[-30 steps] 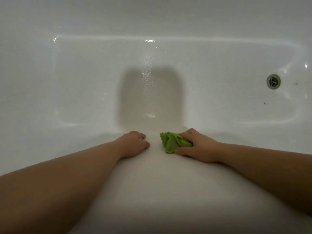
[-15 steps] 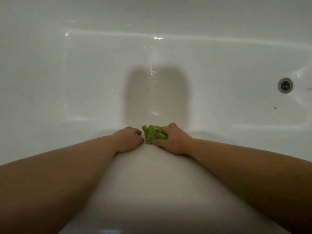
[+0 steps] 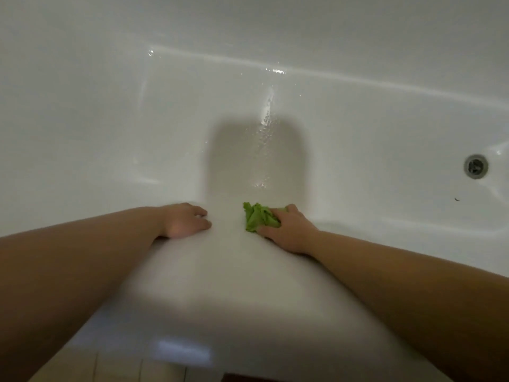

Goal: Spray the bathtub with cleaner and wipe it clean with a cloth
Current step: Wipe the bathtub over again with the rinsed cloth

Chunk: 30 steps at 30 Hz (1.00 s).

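Note:
The white bathtub [image 3: 110, 139] fills the view, seen from above its near rim. A bunched green cloth [image 3: 259, 216] lies against the tub's near inner wall, gripped by my right hand [image 3: 289, 232], whose fingers curl into it. My left hand [image 3: 187, 220] rests on the near rim a little to the left of the cloth, fingers laid over the edge, holding nothing. Wet droplets [image 3: 264, 128] streak down the tub floor beyond the hands, inside my head's shadow. No spray bottle is in view.
The metal drain [image 3: 475, 166] sits at the right end of the tub floor, with a small dark speck [image 3: 456, 199] near it. The broad near rim [image 3: 220, 299] runs between my forearms. Tiled floor [image 3: 137, 370] shows at the bottom edge.
My right hand slid the cloth left toward my left hand, then back right, opening a gap between them. My left hand stayed on the rim. The view tilted.

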{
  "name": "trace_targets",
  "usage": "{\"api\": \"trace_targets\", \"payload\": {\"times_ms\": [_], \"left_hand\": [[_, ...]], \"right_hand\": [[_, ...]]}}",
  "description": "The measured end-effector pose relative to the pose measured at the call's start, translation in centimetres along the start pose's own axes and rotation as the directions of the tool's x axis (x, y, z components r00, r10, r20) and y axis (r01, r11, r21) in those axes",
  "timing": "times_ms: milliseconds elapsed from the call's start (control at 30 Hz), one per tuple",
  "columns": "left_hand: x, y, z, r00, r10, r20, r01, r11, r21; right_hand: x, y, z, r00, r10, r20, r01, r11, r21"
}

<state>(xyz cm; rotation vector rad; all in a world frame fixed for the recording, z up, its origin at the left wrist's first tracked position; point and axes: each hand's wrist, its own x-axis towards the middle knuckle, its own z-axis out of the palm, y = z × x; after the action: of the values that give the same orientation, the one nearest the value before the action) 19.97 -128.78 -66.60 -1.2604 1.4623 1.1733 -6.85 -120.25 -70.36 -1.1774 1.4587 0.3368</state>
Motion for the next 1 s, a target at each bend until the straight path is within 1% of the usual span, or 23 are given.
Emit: {"api": "trace_targets", "payload": {"times_ms": [100, 167, 233, 333, 400, 433, 500, 533, 567, 633, 700, 733, 800, 867, 933, 1000], "left_hand": [[-1.2, 0.0, -0.3, 1.0, -0.013, -0.001, 0.013, 1.0, 0.022], [-2.1, 0.1, -0.4, 1.0, -0.011, 0.001, 0.011, 1.0, 0.028], [-3.2, 0.4, -0.5, 1.0, -0.003, -0.002, 0.003, 0.999, 0.038], [-4.2, 0.4, -0.6, 1.0, 0.003, -0.021, -0.002, 0.999, 0.044], [-4.6, 0.3, -0.6, 0.999, 0.007, -0.034, -0.006, 0.998, 0.055], [-4.8, 0.2, -0.6, 0.999, 0.013, -0.043, -0.01, 0.998, 0.063], [-5.2, 0.1, -0.9, 0.999, 0.022, -0.049, -0.017, 0.996, 0.082], [-5.3, 0.0, -1.0, 0.999, 0.022, -0.04, -0.018, 0.996, 0.088], [-5.6, -0.1, -1.1, 0.999, 0.026, -0.035, -0.023, 0.996, 0.087], [-6.0, -0.3, -1.4, 0.999, 0.035, -0.031, -0.033, 0.996, 0.084], [-6.3, -0.7, -1.6, 0.999, 0.037, -0.027, -0.035, 0.997, 0.075], [-6.4, -1.0, -1.6, 0.999, 0.034, -0.025, -0.033, 0.997, 0.07], [-6.6, -1.5, -1.7, 0.999, 0.032, -0.024, -0.03, 0.997, 0.068], [-6.8, -2.2, -1.8, 1.0, 0.016, -0.023, -0.015, 0.998, 0.062], [-6.9, -2.9, -2.0, 1.0, 0.001, -0.023, 0.001, 0.998, 0.066], [-6.7, -3.5, -2.1, 1.0, -0.003, -0.019, 0.004, 0.998, 0.06]], "right_hand": [[-3.9, -2.4, -0.4, 0.985, -0.162, 0.065, 0.157, 0.984, 0.08], [-6.1, -1.4, -1.3, 0.975, -0.2, 0.101, 0.186, 0.973, 0.135], [-7.2, 0.2, -2.5, 0.979, -0.177, 0.101, 0.162, 0.978, 0.134], [-6.4, 1.1, -2.9, 0.999, -0.032, 0.018, 0.031, 0.999, 0.027], [-5.1, -0.3, -2.1, 0.999, 0.038, -0.009, -0.038, 0.999, 0.006], [-4.7, -1.5, -1.7, 0.999, 0.031, -0.005, -0.031, 0.999, 0.007], [-5.2, -4.4, -1.0, 0.995, -0.087, 0.042, 0.085, 0.996, 0.037], [-6.3, -5.7, -0.9, 0.983, -0.17, 0.064, 0.165, 0.984, 0.073], [-7.8, -6.2, -1.0, 0.971, -0.221, 0.088, 0.209, 0.97, 0.124], [-10.8, -6.2, -1.9, 0.956, -0.266, 0.123, 0.233, 0.944, 0.232], [-12.5, -4.9, -2.7, 0.953, -0.282, 0.112, 0.239, 0.925, 0.294], [-12.6, -4.2, -3.0, 0.958, -0.272, 0.097, 0.234, 0.928, 0.288], [-11.5, -3.6, -3.1, 0.976, -0.207, 0.073, 0.188, 0.96, 0.206], [-10.0, -4.9, -2.4, 0.987, -0.149, 0.058, 0.141, 0.982, 0.128], [-9.0, -7.1, -1.4, 0.981, -0.183, 0.072, 0.173, 0.977, 0.122], [-9.6, -9.4, -0.7, 0.956, -0.274, 0.105, 0.255, 0.953, 0.163]]}}
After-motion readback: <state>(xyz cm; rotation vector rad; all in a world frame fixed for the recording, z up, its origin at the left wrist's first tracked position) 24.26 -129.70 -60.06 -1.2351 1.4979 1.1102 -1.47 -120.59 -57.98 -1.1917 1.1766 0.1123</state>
